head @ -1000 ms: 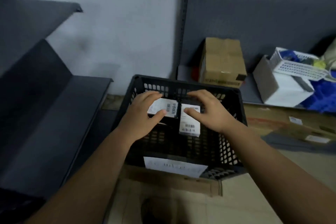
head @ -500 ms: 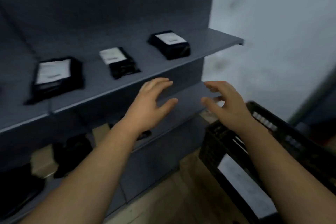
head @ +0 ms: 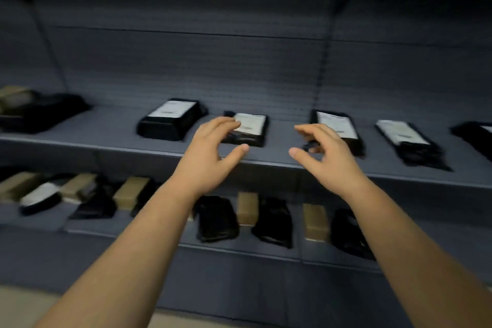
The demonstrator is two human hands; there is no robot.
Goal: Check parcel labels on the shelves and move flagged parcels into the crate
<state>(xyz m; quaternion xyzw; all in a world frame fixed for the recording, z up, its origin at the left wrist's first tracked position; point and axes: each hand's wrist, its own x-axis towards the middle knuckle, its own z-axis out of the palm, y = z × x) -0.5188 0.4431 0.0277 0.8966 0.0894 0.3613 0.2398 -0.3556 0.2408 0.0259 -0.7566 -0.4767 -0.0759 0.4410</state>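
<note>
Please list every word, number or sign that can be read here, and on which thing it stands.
Nothing here can be read.
White labels on the black parcels, upper shelf: dark print, too blurred to read.
Brown boxes, lower shelf: no print to be seen.

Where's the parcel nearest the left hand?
Head view: the black parcel lies on the upper shelf, mid-frame, behind the left hand, between two other labelled parcels.

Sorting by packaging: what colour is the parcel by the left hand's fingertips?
The parcel is black with a white label; head view.
</note>
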